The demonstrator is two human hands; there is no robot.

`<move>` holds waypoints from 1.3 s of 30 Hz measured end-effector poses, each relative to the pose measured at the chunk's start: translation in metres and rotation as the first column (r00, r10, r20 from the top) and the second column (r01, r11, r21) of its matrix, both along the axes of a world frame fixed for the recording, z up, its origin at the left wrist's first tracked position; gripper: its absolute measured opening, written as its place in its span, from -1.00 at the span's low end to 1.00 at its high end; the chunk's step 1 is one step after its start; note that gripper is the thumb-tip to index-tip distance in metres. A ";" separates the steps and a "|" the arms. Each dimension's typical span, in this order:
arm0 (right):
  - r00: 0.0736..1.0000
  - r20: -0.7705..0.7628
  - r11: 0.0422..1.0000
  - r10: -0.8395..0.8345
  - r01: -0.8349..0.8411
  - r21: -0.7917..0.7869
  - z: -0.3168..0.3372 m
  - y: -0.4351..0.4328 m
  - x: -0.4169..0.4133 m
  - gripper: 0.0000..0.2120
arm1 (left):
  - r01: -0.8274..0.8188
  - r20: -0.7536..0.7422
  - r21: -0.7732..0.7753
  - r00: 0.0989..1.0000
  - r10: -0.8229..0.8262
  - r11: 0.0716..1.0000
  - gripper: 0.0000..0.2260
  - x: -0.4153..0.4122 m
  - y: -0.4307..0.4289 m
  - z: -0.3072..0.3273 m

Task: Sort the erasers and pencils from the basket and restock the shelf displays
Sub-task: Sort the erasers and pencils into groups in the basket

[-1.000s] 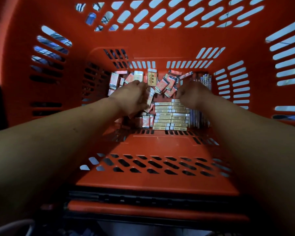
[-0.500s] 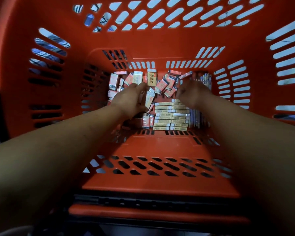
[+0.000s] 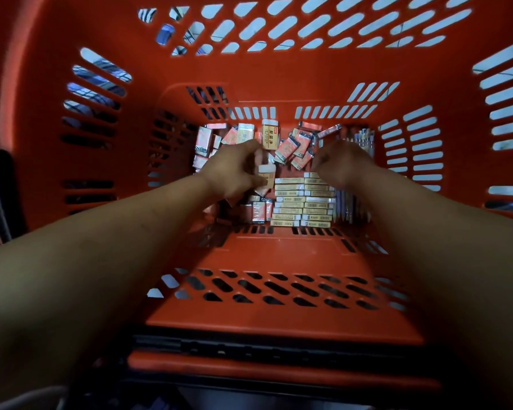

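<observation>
Red plastic walls with slotted openings close in on all sides: both forearms reach down into a deep shopping basket (image 3: 279, 78) whose floor is covered with stationery. The left hand (image 3: 234, 173) is curled over the left part of the pile, its fingers (image 3: 253, 149) bent inward and pinching a yellow-sleeved eraser (image 3: 266, 176) with a white end, which stands roughly upright against the thumb. The right hand (image 3: 342, 165) hovers over the right part of the pile with its back to the camera; its fingers are hidden beneath it, so I cannot tell whether they hold anything.

Between and below the two hands lie neat rows of yellow eraser boxes (image 3: 302, 202), stacked edge-up in two columns. Behind the hands, against the far wall, loose erasers (image 3: 293, 146) in red-and-white sleeves lie jumbled at all angles, with one yellow eraser (image 3: 270, 134) standing among them. More red-sleeved erasers (image 3: 203, 140) are heaped at the far left corner. Along the right side of the floor, beside the boxes, a bundle of pencils (image 3: 365, 140) lies lengthwise, partly covered by the right wrist.
</observation>
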State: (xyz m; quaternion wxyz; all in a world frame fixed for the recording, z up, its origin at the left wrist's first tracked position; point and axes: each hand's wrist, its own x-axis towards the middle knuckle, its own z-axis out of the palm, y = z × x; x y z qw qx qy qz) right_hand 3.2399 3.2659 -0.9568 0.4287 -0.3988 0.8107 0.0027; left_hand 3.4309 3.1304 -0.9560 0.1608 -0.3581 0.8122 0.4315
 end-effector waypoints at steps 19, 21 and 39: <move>1.000 -0.015 1.000 0.012 -0.012 0.004 -0.002 -0.001 0.002 -0.76 | 0.352 -0.200 -0.354 0.876 -0.438 0.866 -0.72 -0.024 0.032 -0.009; 1.000 -0.008 1.000 -0.002 0.002 0.001 -0.001 0.000 0.002 -0.78 | 0.379 -0.204 -0.321 0.867 -0.454 0.868 -0.73 -0.025 0.035 -0.013; 0.980 -0.074 0.982 -0.187 0.185 -0.036 0.023 0.012 -0.016 -0.79 | 0.042 0.049 -0.049 0.998 -0.040 0.998 -0.92 -0.021 0.017 0.006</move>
